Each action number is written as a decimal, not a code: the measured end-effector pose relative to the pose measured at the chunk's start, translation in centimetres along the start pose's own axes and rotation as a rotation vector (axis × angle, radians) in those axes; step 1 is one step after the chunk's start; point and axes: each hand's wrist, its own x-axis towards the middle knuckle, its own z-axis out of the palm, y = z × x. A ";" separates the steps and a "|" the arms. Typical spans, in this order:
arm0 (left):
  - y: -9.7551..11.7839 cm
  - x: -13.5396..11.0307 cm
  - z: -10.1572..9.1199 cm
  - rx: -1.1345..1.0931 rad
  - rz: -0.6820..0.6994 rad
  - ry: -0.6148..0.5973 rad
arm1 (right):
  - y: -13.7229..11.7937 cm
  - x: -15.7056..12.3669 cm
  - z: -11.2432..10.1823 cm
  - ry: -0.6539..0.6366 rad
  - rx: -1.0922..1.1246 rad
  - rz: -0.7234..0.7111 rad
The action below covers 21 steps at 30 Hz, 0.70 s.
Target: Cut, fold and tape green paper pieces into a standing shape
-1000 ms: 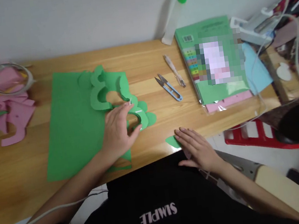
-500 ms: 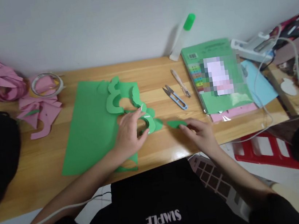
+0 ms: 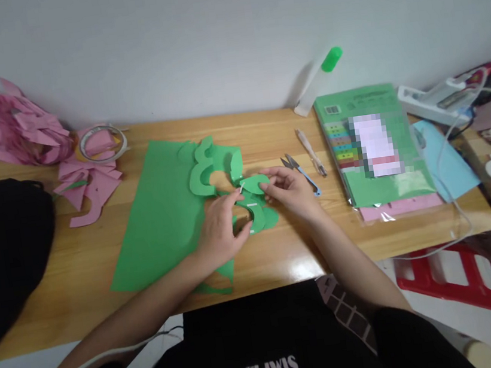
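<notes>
My left hand [image 3: 221, 226] curves round a curled green paper cutout [image 3: 256, 216], its thumb against the lower end and its forefinger by the upper part. Small white strips, perhaps tape, stick to the cutout. Pinched between my right thumb and fingers is a green paper leaf [image 3: 253, 184]; my right hand [image 3: 290, 191] holds it just above the cutout, close to the left fingertips. Under and beside the left hand lies a large green paper sheet [image 3: 151, 220] with wavy cut edges. Behind the fingers, a wavy green paper strip [image 3: 200, 178] stands up from the sheet.
Thread snips [image 3: 303, 176] and a pen [image 3: 311, 151] lie beyond my right hand. Farther right are a green paper pack [image 3: 391, 189], blue paper [image 3: 448, 163] and a power strip [image 3: 434, 102]. At left are a tape roll [image 3: 120, 146] and pink paper scraps [image 3: 104, 181]. A glue stick [image 3: 316, 81] leans on the wall.
My right hand has brought the green leaf leftward and up to the cutout by my left hand. The left hand stays at the cutout. The whole view has shifted slightly.
</notes>
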 end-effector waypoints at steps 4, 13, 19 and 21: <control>-0.1 0.0 0.0 -0.052 -0.014 -0.018 | 0.6 0.0 -0.1 -0.057 -0.014 -0.036; -0.4 -0.2 0.3 -0.219 -0.023 -0.103 | 0.5 -0.5 0.1 0.023 -0.210 -0.231; 0.1 -0.3 0.0 -0.280 -0.050 -0.112 | -0.5 -1.6 -1.0 -0.251 -0.542 -0.385; 0.1 -0.3 -0.1 -0.286 -0.060 -0.120 | -0.2 -1.5 -1.1 -0.334 -0.623 -0.417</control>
